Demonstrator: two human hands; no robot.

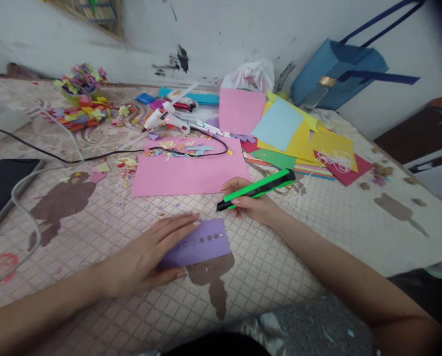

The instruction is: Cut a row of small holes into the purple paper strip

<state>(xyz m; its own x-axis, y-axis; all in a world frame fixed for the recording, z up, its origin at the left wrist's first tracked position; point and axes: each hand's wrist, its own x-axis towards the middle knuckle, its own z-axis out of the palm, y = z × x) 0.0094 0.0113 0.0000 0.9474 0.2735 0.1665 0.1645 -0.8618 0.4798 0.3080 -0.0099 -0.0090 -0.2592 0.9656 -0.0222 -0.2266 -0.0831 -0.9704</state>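
A purple paper strip (pixel 209 247) with a row of small round holes lies on the patterned tablecloth (pixel 258 267). My left hand (pixel 147 252) rests over its left part, fingers stretched out and thumb at the lower edge, hiding that end. Right of the strip and slightly above it, my right hand (pixel 248 200) holds a green and black utility knife (pixel 260 189) between thumb and fingers. The knife's dark tip points down to the left, just above the strip's upper right corner. Behind both hands is a pink sheet (pixel 191 173) with paper scraps on its upper part.
A white glue gun (pixel 167 118) lies behind the pink sheet. Coloured papers (pixel 280 123) and white string (pixel 334 160) are at the back right. A phone (pixel 8 190) and cables are at the left. Paper flowers (pixel 82 81) and a blue bag (pixel 339 74) stand by the wall.
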